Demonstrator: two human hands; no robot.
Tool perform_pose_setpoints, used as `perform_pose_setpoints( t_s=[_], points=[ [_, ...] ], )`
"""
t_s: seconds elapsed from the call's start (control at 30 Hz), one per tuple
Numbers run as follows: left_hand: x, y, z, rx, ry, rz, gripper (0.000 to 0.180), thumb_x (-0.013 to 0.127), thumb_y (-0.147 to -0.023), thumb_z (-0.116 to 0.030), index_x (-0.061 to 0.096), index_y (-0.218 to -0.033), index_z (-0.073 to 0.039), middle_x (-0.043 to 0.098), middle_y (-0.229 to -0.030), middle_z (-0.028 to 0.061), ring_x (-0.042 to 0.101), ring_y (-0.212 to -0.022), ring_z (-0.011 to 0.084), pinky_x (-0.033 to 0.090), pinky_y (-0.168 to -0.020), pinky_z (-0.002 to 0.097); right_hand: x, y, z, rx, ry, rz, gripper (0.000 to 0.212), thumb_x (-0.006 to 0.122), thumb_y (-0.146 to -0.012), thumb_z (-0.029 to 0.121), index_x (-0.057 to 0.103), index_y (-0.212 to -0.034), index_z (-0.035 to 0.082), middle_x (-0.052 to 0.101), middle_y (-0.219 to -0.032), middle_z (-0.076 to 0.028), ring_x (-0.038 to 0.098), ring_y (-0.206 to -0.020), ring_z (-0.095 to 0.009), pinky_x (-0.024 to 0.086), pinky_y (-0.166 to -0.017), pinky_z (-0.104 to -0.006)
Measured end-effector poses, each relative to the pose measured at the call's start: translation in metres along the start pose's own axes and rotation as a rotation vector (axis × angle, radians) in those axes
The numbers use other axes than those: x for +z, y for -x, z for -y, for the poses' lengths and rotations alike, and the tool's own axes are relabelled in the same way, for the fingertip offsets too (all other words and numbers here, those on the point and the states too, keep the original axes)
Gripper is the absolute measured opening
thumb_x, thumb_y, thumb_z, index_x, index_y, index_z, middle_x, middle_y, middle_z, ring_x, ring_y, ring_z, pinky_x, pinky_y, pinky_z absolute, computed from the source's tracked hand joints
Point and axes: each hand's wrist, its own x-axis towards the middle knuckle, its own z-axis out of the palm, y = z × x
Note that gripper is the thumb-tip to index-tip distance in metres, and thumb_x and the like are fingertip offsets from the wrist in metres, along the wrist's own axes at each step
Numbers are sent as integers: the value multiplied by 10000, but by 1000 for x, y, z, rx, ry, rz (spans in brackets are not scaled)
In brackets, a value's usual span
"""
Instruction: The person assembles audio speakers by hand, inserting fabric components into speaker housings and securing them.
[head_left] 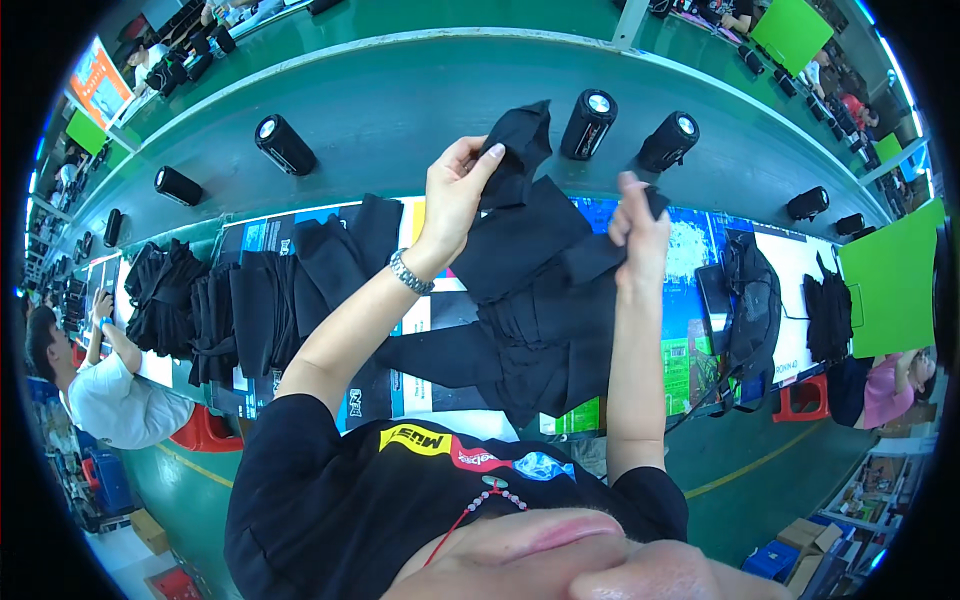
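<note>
My left hand (pixel 457 195), with a metal watch on its wrist, pinches a folded black cloth piece (pixel 520 145) raised over the far edge of the worktable. My right hand (pixel 641 232) is up at about the same height, its fingers smeared by motion. A black cloth strip (pixel 597 258) runs into it, and a dark end shows past the fingers; it appears gripped there. Below both hands lies a loose, overlapping heap of black cloth pieces (pixel 540 330). What lies under the heap is mostly hidden.
More black cloth stacks (pixel 265 305) line the table at left; a black backpack (pixel 752 310) and another stack (pixel 828 315) are at right. Beyond, black cylindrical speakers (pixel 590 125) stand on a green conveyor (pixel 400 110). People sit at left (pixel 125 395) and far right (pixel 888 388).
</note>
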Motion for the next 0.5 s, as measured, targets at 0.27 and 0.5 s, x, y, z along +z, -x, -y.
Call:
perform_pose_setpoints(
  t_s=[0.27,0.5],
  points=[
    [8,23,-10,106,-96,407,302,610,-923,-174,617,-1159,15,549,-1283,112,554,-1127,178,445,-964,312,35,9,2,-9,43,271,178,698,-836,103,591,-966,48,541,-696,37,438,-491,-33,297,-416,-200],
    [22,-16,-9,-176,104,495,308,613,-927,-211,608,-1146,5,636,-1066,60,585,-966,112,448,-892,255,23,3,22,40,101,513,154,628,-867,57,613,-1018,28,569,-720,8,457,-487,-47,311,-408,-206]
  ],
)
